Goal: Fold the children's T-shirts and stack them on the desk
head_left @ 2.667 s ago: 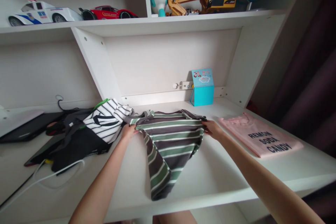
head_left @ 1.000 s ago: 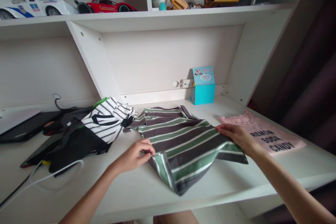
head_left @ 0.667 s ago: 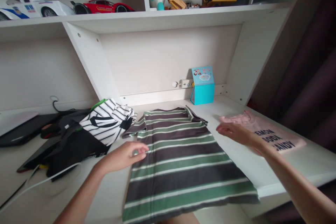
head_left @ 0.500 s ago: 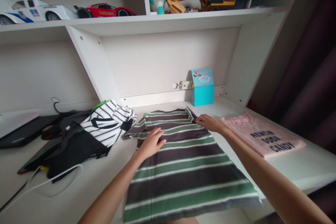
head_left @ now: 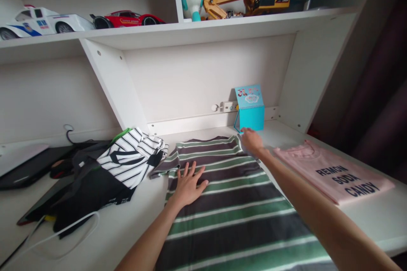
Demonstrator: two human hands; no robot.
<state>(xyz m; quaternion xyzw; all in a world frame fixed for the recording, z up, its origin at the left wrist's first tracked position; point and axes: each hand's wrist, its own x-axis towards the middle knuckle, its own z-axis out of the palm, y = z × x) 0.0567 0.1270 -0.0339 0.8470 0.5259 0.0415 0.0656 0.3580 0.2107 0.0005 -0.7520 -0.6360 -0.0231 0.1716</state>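
A T-shirt with green, dark grey and white stripes (head_left: 235, 199) lies spread on the desk, its top end away from me. My left hand (head_left: 190, 184) rests flat on its upper left part, fingers spread. At the shirt's far right corner is my right hand (head_left: 252, 140), fingers bent and bunched near the shoulder edge. Blur hides whether cloth is between them. The right sleeve (head_left: 251, 167) lies folded in over the body, while the left sleeve (head_left: 167, 165) sticks out to the side.
A folded pink shirt (head_left: 337, 173) with black lettering lies at right. On the left are a striped white-and-black garment (head_left: 127, 159), dark cloth, a black device (head_left: 34, 169) and a white cable (head_left: 76, 219). Behind my right hand stands a blue desk calendar (head_left: 251, 116). Toys line the shelf (head_left: 222, 25) above.
The right sleeve, at the side before, now lies over the shirt. My right hand has shifted slightly to the far corner; my left hand's fingers have spread on the cloth. The view has shifted slightly.
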